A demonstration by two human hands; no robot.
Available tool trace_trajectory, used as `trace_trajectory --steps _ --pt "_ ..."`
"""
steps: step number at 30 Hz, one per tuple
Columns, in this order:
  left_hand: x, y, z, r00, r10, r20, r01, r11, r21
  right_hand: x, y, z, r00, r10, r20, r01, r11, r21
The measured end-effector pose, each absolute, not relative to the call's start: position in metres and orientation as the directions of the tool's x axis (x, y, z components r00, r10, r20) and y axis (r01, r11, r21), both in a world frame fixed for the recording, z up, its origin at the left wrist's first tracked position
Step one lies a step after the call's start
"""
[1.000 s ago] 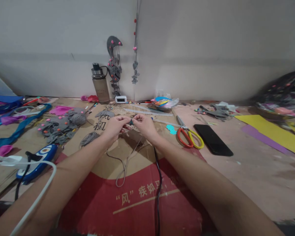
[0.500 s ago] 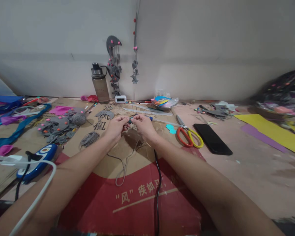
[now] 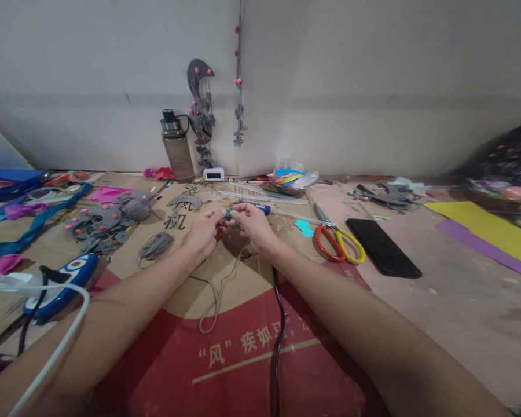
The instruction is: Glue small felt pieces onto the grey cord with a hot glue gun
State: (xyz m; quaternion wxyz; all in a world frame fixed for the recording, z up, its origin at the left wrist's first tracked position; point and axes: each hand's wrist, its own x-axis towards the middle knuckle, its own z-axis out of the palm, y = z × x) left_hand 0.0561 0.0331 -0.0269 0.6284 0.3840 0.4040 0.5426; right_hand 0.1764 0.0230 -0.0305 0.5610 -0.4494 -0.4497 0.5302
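Above the middle of the cardboard, my left hand [image 3: 206, 231] and my right hand [image 3: 256, 226] meet with their fingertips pinched together. Between them is a small teal piece [image 3: 228, 214], mostly covered by the fingers, so its kind does not show. A thin grey cord [image 3: 217, 295] trails from beneath my right hand and lies in a loose loop on the cardboard. Left of my left hand rests a coiled bundle of grey cord [image 3: 156, 247]. Just behind my right hand, part of a blue tool [image 3: 264, 209] shows beside a long clear stick [image 3: 293, 216].
Scissors [image 3: 335, 240] with red and yellow handles and a black phone [image 3: 382, 247] lie to the right. A bottle [image 3: 178, 150] stands by the wall. Grey felt pieces [image 3: 102, 223] are heaped at left. A black cable [image 3: 279, 324] crosses the cardboard [image 3: 226, 382] between my arms.
The view has shifted slightly. Both hands stay together at the teal piece, with only small finger movements; a little more of the teal shows now.
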Motion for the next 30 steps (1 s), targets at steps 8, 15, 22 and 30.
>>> trace_trajectory --steps 8,15,22,30 --pt "0.058 0.033 -0.03 0.046 0.998 -0.039 -0.342 0.053 0.938 0.176 0.023 -0.035 0.069 0.996 0.052 -0.136 0.061 -0.989" --pt "0.061 0.032 -0.028 0.045 0.999 -0.016 -0.346 0.03 0.938 0.174 0.029 -0.04 0.138 0.982 0.128 -0.029 0.133 -0.991" --pt "0.059 0.029 -0.027 0.083 0.997 0.002 -0.352 0.028 0.936 0.172 0.025 -0.033 0.182 0.973 0.14 0.02 0.139 -0.99" --pt "0.055 0.029 -0.026 0.17 0.985 -0.021 -0.301 0.072 0.951 0.176 0.02 -0.027 0.162 0.977 0.138 0.043 0.133 -0.99"
